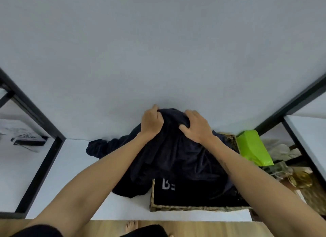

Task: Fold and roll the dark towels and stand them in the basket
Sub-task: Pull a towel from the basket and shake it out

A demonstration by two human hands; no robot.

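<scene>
A pale wall [158, 42] fills the view beyond both hands. Below them lies the white bench [74, 175], framed by black metal posts [40, 175] well out to either side. A dark towel [169, 159] is bunched into a tall heap on the bench, draping down from the hands toward the person and spilling over the woven basket [194, 208], which sits beneath the right forearm. Inside the basket a dark fabric shows pale lettering [168, 184], cut off and mirrored or folded, so it cannot be read for certain. Just beyond the right wrist, to its right, leans a bright green bag [252, 146]. The left hand [151, 122] is clenched on the top of the towel, fingers curled into the cloth. The right hand [197, 126] is clamped on the same peak just beside it, thumb pressed into a fold. A bare foot [131, 226] shows on the wooden floor [109, 228] below.
</scene>
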